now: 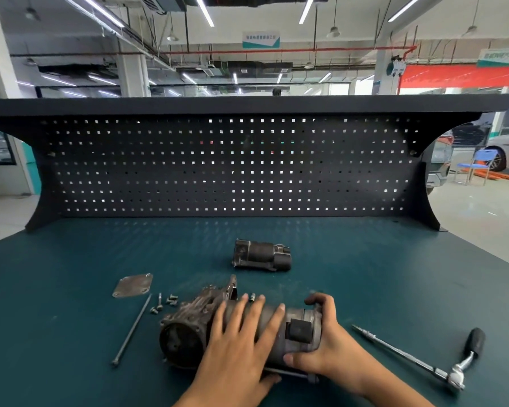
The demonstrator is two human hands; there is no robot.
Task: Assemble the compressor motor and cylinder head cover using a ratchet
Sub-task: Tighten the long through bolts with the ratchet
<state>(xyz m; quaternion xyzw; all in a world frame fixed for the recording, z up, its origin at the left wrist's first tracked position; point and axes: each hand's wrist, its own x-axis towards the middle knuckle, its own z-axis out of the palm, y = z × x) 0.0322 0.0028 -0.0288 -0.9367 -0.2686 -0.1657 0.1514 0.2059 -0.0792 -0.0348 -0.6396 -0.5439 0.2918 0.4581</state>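
Note:
The grey compressor motor assembly (188,327) lies on its side on the green bench, its round open end facing me at the left. My left hand (241,342) rests flat on top of its cylinder with the fingers spread. My right hand (321,345) grips the assembly's right end cap, thumb at the front and fingers over the back. A long bolt (288,374) lies along the front of the assembly under my hands. The flat square cover plate (133,285) sits to the left. The ratchet (441,365) with extension bar lies at the right.
A second dark motor unit (262,255) lies further back in the middle. Another long bolt (133,327) and several small screws (165,302) lie left of the assembly. A dark pegboard (232,165) closes the back of the bench.

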